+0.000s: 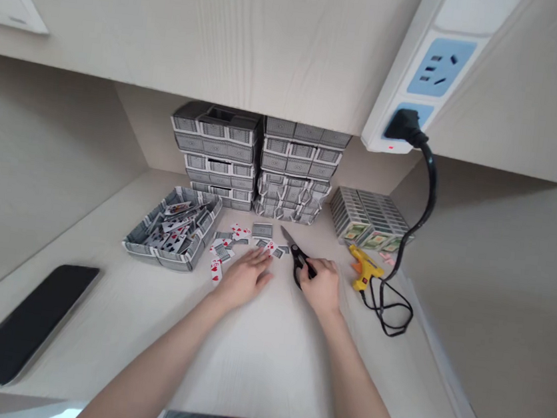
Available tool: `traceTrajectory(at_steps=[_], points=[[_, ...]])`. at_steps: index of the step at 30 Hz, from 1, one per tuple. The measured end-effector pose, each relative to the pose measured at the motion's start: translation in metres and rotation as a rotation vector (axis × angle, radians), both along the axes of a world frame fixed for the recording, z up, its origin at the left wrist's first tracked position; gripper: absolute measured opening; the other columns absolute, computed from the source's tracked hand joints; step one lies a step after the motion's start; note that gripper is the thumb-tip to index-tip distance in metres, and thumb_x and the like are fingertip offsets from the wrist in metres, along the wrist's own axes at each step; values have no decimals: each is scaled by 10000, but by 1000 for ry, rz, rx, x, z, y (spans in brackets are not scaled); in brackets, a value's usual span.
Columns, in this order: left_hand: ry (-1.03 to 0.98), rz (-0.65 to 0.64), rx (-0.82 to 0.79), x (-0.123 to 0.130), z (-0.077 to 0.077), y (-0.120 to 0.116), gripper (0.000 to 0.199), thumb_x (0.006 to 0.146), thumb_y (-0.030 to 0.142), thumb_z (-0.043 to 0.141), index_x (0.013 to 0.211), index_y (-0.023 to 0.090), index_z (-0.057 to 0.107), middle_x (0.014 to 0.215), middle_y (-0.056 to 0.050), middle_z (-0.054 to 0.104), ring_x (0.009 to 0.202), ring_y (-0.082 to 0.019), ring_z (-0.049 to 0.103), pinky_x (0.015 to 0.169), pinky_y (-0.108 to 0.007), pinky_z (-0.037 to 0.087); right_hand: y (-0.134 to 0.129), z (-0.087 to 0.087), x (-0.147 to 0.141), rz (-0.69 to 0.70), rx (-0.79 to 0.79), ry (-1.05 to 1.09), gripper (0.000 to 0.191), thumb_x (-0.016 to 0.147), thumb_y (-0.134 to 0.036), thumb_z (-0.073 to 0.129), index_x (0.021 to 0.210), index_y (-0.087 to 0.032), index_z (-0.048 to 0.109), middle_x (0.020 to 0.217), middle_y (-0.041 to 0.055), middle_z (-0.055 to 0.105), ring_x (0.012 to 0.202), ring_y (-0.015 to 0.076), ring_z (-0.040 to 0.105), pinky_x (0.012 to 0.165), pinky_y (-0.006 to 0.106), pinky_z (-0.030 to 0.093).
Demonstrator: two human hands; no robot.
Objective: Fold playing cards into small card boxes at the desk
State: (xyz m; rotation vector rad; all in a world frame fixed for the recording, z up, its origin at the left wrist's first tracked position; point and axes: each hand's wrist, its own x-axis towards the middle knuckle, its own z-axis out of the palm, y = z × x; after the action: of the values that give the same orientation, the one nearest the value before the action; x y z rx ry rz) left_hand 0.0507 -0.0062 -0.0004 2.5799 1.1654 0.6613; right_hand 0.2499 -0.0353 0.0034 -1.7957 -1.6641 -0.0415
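My left hand (pixel 244 277) lies on the tabletop with its fingers stretched forward, the tips touching a small red-marked card piece (pixel 270 247). Around it are scattered playing-card pieces, among them a red nine (pixel 216 271) and several grey-backed ones. A whole-looking grey-backed card stack (pixel 262 231) lies just beyond the fingers. My right hand (pixel 321 284) grips the black handles of a pair of scissors (pixel 298 257). The blades point away and to the left, seemingly together, and rest at the table surface. The fingers under the right hand are partly hidden.
A box made of cards (pixel 166 263) holds loose playing cards at the left. Behind stand stacked card-built boxes (pixel 225 146) and packed card decks (pixel 371 213). A yellow glue gun (pixel 365 266) with a looped black cord lies right. A black phone (pixel 27 321) and power strip (pixel 423 84) are nearby.
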Motion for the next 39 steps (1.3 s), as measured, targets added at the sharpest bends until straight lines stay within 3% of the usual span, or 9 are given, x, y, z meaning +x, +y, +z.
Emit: traceTrajectory(at_steps=[4,7,14,17,23,28,34,39], points=[[-67,-10,-21,1,-1,1,376,844,330,418,1173,176,518,1284,-71,482,1267,-198,320,1063,-402,257,1,5,5,20,43,92,242,734,-204,469,876,-142,656,833,93,655,788,213,568,728,322,461],[-134,27,-41,1,0,1,354,844,312,423,1158,180,518,1258,-64,504,1259,-191,330,1045,-381,302,9,18,20,-41,46,137,273,743,-190,443,922,-125,639,864,105,651,640,173,586,643,294,478],[-201,67,-60,2,2,2,290,828,269,450,1084,174,547,1194,-81,541,1190,-197,417,1004,-375,359,53,76,86,-201,8,-185,309,701,-114,439,906,-139,669,889,132,666,811,243,605,723,328,448],[-195,84,-68,1,3,2,286,827,264,447,1078,175,550,1185,-86,543,1151,-200,457,985,-379,377,73,90,111,-263,-104,-293,327,678,-82,453,912,-134,676,871,150,665,833,256,590,706,334,444],[-210,100,-64,-1,4,2,265,822,219,437,1049,176,566,1152,-82,558,1112,-196,486,965,-368,394,95,94,129,-126,-349,-538,232,666,-99,524,846,-125,668,864,152,639,975,286,514,720,330,432],[-222,75,-59,-1,4,2,264,817,188,432,1040,170,573,1128,-78,570,1103,-190,488,972,-358,386,104,91,131,-45,-363,-658,192,660,-157,585,845,-132,632,918,152,615,985,279,496,734,339,422],[-215,67,-58,-1,6,2,265,820,190,428,1043,164,569,1117,-77,572,1107,-192,479,967,-353,387,108,92,140,24,-388,-648,160,632,-234,649,769,-159,613,881,113,612,980,276,473,724,334,404],[-227,71,-59,-1,5,2,255,816,197,439,1028,174,578,1106,-72,578,1092,-196,489,961,-366,392,104,91,141,50,-381,-666,209,626,-243,664,816,-176,608,891,95,617,1000,270,454,733,335,391]])
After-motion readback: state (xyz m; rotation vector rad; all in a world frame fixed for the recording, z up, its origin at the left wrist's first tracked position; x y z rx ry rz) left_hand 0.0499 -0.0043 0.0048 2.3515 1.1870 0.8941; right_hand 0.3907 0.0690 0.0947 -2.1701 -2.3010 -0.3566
